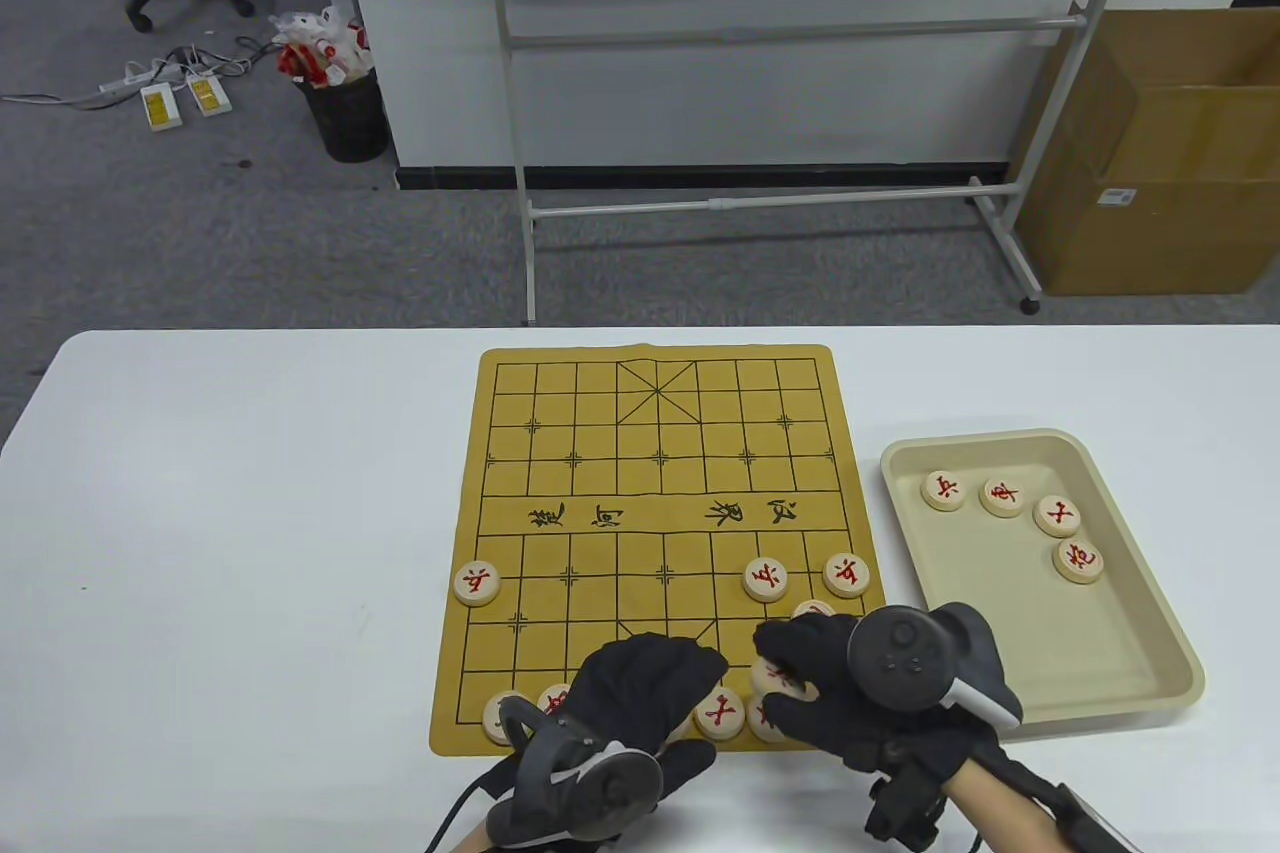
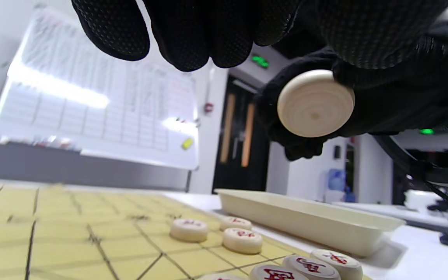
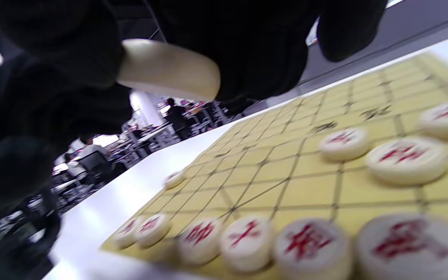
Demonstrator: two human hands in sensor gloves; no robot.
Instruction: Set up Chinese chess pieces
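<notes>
The setup is judged roughly half done: red pieces are ranged along the near rows of the board, one piece is pinched in the right hand above the near row, the left hand hangs curled and empty, and four pieces are left in the tray on the right

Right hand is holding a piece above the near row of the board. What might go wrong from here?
1. The right hand pinches the piece only by its rim, above the board. A slip could drop it onto the near row.
2. That row is tightly packed, so setting it down may nudge neighbours off their points.
3. The left hand hangs over the same row and could bump pieces.
</notes>
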